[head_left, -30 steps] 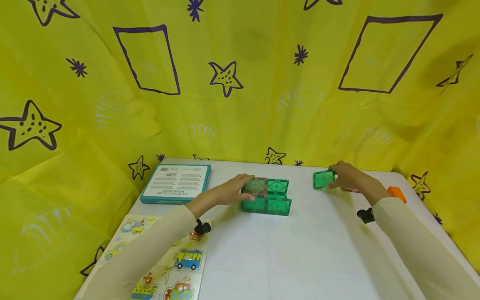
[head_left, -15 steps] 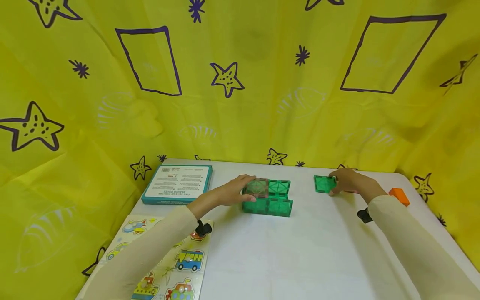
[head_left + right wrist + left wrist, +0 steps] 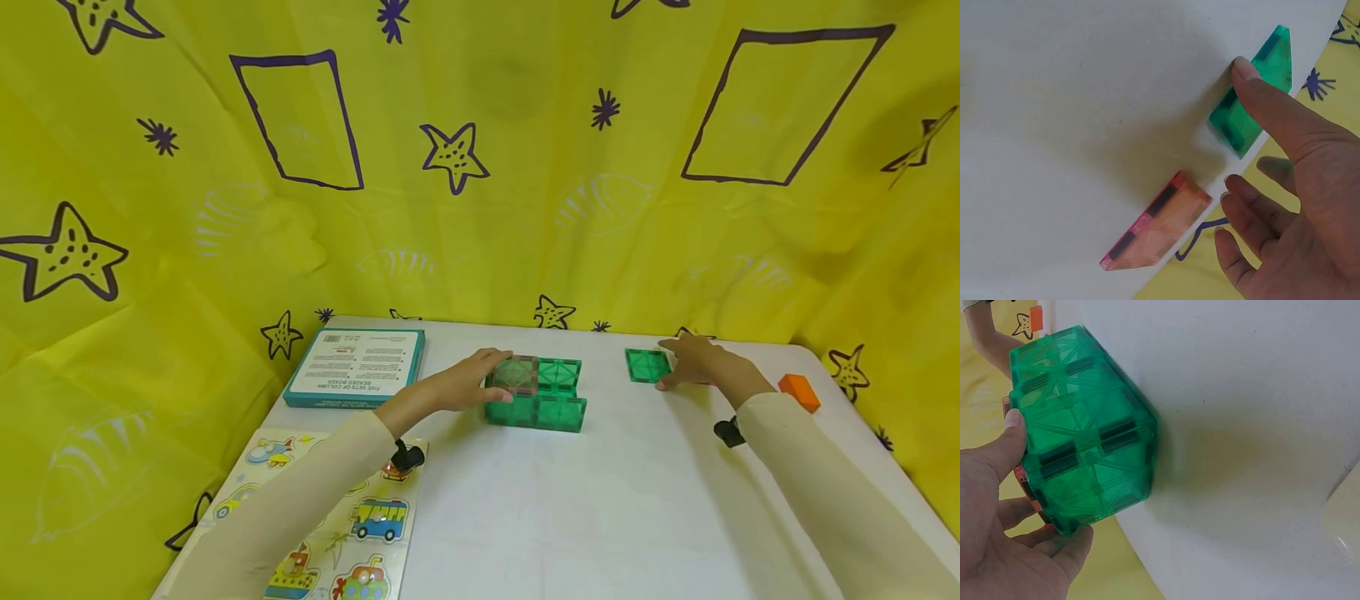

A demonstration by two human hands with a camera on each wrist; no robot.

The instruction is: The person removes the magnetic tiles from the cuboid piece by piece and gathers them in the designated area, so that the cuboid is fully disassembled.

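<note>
In the head view my left hand point(image 3: 468, 382) grips the left end of a block of green see-through magnetic tiles point(image 3: 558, 414), thumb at the front and fingers behind. The left wrist view shows the block point(image 3: 1085, 431) close up, with reddish tile edges beside the fingers. To the right, a single green magnetic tile point(image 3: 647, 365) lies flat on the table. My right hand point(image 3: 697, 360) is beside it, thumb and fingers spread apart. In the right wrist view the thumb overlaps the green tile point(image 3: 1275, 65); contact cannot be told. A pink magnetic tile point(image 3: 1157, 228) lies near the fingertips.
An orange block point(image 3: 799, 392) stands at the table's right edge. A flat teal-edged box point(image 3: 356, 367) lies at the back left. A vehicle puzzle board point(image 3: 378, 521) is under the left forearm. Behind the table point(image 3: 570, 517) hangs a yellow patterned cloth point(image 3: 517, 233).
The single green tile was tilted up in my right hand and now lies flat. A gap has opened between tile and palm. My left hand keeps its grip on the block.
</note>
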